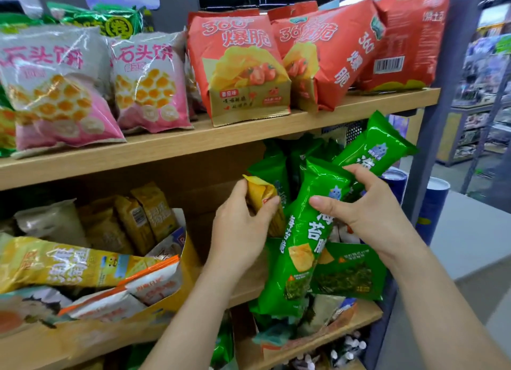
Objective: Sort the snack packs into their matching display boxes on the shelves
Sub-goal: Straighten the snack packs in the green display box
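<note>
At the right end of the lower shelf [369, 314], the left hand [243, 217] pinches one yellow pack [261, 197] near its crimped top. The right hand [359, 212] clasps the front green pack [301, 239] between thumb and fingers, above the green display box [351, 270]. Both packs look light, crinkly, slippery and probably crushable, so the end seams seem the safest hold. At least four green packs show.

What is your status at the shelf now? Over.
Left grip pinches yellow pack. Right grip holds green pack above green box. Yellow box lies to the left.
</note>
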Tool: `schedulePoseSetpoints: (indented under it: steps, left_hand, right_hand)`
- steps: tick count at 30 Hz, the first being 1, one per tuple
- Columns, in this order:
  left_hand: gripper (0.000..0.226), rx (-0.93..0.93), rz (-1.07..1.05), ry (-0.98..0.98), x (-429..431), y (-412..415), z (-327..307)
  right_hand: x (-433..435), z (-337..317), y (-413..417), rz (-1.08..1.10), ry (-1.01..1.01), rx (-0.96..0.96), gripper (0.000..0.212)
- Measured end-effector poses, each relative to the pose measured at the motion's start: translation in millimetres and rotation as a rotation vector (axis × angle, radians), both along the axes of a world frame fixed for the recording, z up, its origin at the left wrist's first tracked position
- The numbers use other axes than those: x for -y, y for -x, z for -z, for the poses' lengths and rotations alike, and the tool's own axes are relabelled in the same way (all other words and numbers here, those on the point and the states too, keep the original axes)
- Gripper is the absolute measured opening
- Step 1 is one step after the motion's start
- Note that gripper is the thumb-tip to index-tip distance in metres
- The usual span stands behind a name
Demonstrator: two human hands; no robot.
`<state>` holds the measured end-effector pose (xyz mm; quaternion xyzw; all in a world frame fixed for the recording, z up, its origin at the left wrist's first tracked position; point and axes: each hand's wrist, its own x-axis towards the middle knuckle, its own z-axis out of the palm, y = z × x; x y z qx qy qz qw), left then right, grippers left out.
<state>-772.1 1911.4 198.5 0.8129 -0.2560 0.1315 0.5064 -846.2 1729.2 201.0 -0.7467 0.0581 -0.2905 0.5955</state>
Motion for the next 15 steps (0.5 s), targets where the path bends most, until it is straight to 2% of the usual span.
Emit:
schedulePoseSetpoints:
  steps: [3, 5, 10, 13, 15]
  left_hand:
    - [0.015, 0.187, -0.015, 0.053, -8, 20, -10]
    - [0.020, 0.306, -0.028, 0.113, -18, 36, -13]
    - [0.047, 0.577, -0.166, 0.289, -68, 64, -23]
    - [0.063, 0.613, -0.245, 0.225, -113, 71, -28]
    - [0.055, 0.623, -0.346, 0.101, -144, 68, -26]
  right_hand:
    - [-1, 1, -2, 0.013, 0.031, 0.040, 0.072]
    - [-5, 0, -2, 0.027, 0.029, 0.071, 0.061]
    - [-18, -6, -1, 0.157, 0.032, 0.141, 0.082]
    - [-32, -10, 1, 0.224, 0.026, 0.195, 0.073]
    - [-47, -11, 4, 0.282, 0.035, 0.205, 0.066]
